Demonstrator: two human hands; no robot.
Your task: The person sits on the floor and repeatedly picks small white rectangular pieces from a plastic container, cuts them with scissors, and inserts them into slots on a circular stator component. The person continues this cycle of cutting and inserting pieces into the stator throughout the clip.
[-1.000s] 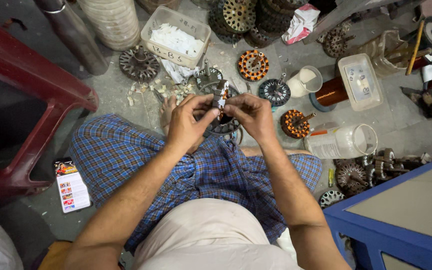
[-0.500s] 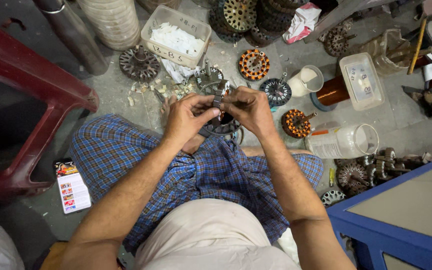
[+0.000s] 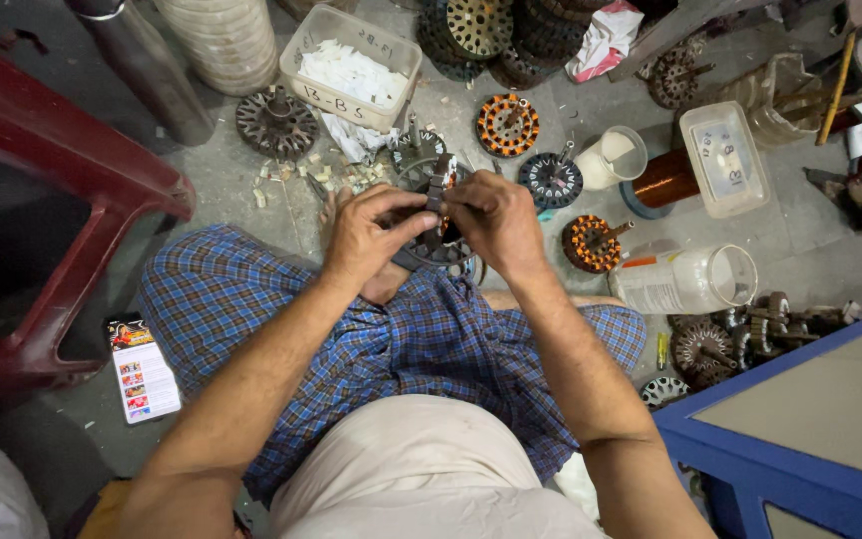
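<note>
Both hands close their grip on one round metal motor core [image 3: 438, 232], left hand [image 3: 369, 236] steadying it over the lap while right hand [image 3: 493, 222] pinches its top edge.

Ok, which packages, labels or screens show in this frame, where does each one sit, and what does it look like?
Phone: on the floor beside the person's left knee, lit screen with small coloured pictures.
Clear tub: top centre, rectangular, white scraps inside, handwriting on its wall.
Lidded box: right, clear rectangle, marked lid.
Plastic jar: lying on its side at right, white label.
Crumpled wrapper: top, white and red.
</note>
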